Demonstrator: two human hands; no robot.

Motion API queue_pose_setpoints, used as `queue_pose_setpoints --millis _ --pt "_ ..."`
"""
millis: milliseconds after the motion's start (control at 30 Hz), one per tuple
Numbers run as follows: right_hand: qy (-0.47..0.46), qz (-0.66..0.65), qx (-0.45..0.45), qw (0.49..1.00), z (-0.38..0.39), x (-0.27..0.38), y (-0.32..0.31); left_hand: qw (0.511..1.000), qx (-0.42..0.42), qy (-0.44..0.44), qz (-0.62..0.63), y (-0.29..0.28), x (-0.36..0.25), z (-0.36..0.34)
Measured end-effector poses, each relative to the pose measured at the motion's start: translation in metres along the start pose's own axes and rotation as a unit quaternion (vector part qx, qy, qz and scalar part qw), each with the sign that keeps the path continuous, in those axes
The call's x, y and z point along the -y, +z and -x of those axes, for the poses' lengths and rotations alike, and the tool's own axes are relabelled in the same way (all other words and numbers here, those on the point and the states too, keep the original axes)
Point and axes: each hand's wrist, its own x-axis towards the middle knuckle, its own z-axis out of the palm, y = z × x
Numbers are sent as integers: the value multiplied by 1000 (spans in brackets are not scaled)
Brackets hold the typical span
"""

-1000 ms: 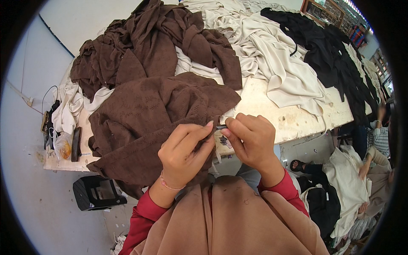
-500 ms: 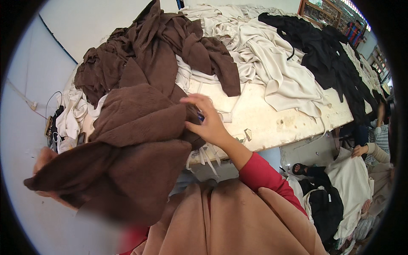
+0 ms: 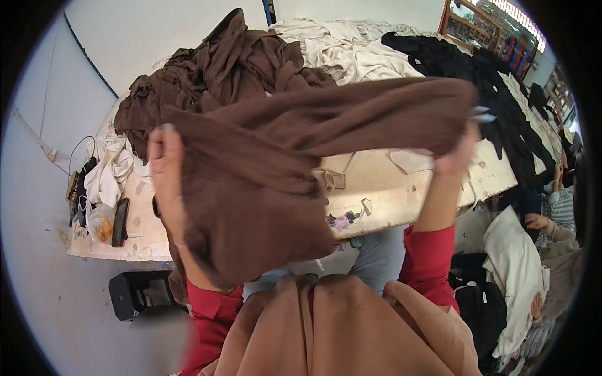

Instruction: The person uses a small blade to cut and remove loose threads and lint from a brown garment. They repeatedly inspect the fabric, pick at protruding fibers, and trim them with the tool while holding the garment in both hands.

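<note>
A dark brown knit garment (image 3: 263, 207) hangs in the air in front of me, over the table's near edge. One long part of it, like a sleeve, stretches across to the right. My left hand (image 3: 166, 153) is closed on its upper left edge, fingertips showing against the cloth. At the far end of the stretched part, my right hand (image 3: 456, 153) grips the cloth; motion smears its fingers. Two small pale points (image 3: 483, 115) stick out beside that hand, and their kind is too blurred to tell. Beyond lies a pile of similar brown garments (image 3: 207, 72).
A pale wooden table (image 3: 389, 200) bears cream cloth (image 3: 357, 53) and black cloth (image 3: 448, 78). A dark oblong case (image 3: 120, 222) lies on its left part. A black box-like object (image 3: 135, 294) stands below. At right, a co-worker's hand (image 3: 536, 220) is near cream fabric (image 3: 517, 276).
The brown garment has been lifted and spread out sideways. My left hand has risen and come inward from the lower left; my right hand has moved far right, drawing the long part out.
</note>
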Motion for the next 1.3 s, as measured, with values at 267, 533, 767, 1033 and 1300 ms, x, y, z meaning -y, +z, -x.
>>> queue_pose_setpoints --millis 267,533,767,1033,1300 --pt "-295 16 26 955 -126 107 34 994 -34 30 95 10 4 -8" --pt "-257 583 266 724 -53 -47 56 997 -49 51 40 -37 -2 0" --pt "40 291 507 811 98 -56 122 995 3 94 25 -40 -4 11" --pt "265 318 670 616 75 -26 110 976 -88 178 -86 -36 -23 3" --pt "214 527 605 557 42 -4 25 970 -164 162 -77 -50 -41 -14"
